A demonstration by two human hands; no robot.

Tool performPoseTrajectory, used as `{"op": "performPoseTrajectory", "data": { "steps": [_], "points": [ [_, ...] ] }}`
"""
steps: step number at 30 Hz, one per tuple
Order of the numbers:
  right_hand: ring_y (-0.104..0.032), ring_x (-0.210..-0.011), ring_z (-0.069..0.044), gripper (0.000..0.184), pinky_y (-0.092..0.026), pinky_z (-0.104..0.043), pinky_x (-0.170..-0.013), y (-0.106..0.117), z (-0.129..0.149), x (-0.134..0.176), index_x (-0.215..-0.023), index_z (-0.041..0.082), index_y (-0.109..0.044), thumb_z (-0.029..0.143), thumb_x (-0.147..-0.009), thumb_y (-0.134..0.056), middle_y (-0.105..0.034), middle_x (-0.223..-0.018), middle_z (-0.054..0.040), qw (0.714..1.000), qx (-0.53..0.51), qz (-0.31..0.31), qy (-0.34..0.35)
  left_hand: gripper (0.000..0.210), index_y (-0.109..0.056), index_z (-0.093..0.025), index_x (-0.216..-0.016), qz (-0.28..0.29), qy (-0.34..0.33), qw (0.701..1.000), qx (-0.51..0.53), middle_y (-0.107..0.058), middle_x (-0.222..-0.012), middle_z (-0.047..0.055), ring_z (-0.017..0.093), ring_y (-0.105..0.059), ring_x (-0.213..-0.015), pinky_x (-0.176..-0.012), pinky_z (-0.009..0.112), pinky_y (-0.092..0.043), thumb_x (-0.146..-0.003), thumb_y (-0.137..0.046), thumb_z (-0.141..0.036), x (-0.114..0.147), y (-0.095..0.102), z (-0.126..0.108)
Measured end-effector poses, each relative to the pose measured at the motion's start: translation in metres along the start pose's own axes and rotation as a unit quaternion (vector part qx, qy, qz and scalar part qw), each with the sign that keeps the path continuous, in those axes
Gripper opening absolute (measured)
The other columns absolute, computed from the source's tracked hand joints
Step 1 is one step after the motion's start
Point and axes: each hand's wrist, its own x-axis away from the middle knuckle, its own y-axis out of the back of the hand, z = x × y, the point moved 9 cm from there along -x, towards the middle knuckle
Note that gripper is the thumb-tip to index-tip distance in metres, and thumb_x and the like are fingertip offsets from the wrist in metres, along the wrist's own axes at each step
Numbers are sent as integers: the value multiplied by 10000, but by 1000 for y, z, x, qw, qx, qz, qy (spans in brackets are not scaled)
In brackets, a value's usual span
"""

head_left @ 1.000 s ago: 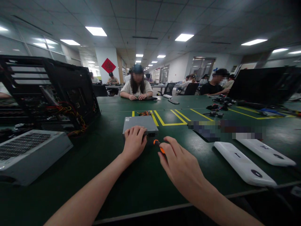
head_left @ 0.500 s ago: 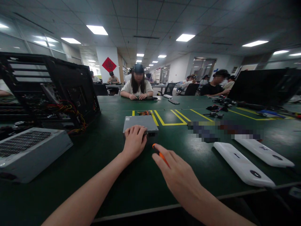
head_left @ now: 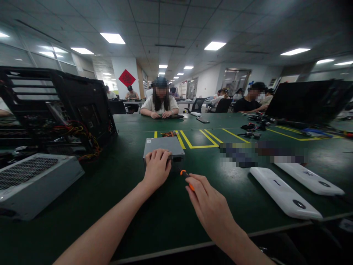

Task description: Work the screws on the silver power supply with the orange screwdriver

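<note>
Grey metal box [head_left: 171, 145] sits at your 12 o'clock, label up, socket side turned toward you; that puts its near face within easy reach. Your left hand [head_left: 157, 164] is clamped over its near edge, fingers on top, probably to stop it sliding or twisting. Your right hand [head_left: 193, 182] is closed round the orange-and-black screwdriver [head_left: 185, 173], shaft aimed at about 11 o'clock toward the socket side. Tip's too thin and dark to say if it touches. Hands are apart, so the left looks clear of the driver's line. Wire bundle [head_left: 168, 134] lies behind the box, likely out of your way there. Surface [head_left: 165, 224] is glossy green, yellow tape [head_left: 202, 146] marking bays at 12 to 1. Open computer case [head_left: 63, 110] at 10 to 11, second metal box [head_left: 41, 180] at 10, two white packs [head_left: 284, 193] at 2 to 3, black panel [head_left: 300, 99] between 1 and 2. Room: big office, ceiling panel lights on, co-worker [head_left: 160, 105] across at 12, more people seated beyond.
</note>
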Motion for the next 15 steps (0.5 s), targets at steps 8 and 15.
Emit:
{"op": "performPoseTrajectory", "data": {
  "steps": [8,15],
  "points": [
    [-592,-942,-167,218,-510,-315,-801,38,-42,25,-1057,182,-494,131,-851,-451,-583,-1040,-85,980,-145,-104,-92,252,-521,-227,-1064,5,-1,1000,11,-550,-1102,68,231,-460,-1047,-870,410,-301,-823,-449,-214,-1,2,0],
    [-613,-903,-184,226,-522,-334,-756,34,-60,48,-1036,188,-517,115,-827,-474,-598,-1015,-82,967,-173,-148,-112,256,-526,-229,-1070,-1,0,1000,8,-553,-1098,71,232,-465,-1043,-865,411,-303,-830,-438,-212,0,2,0]
  ]
}}
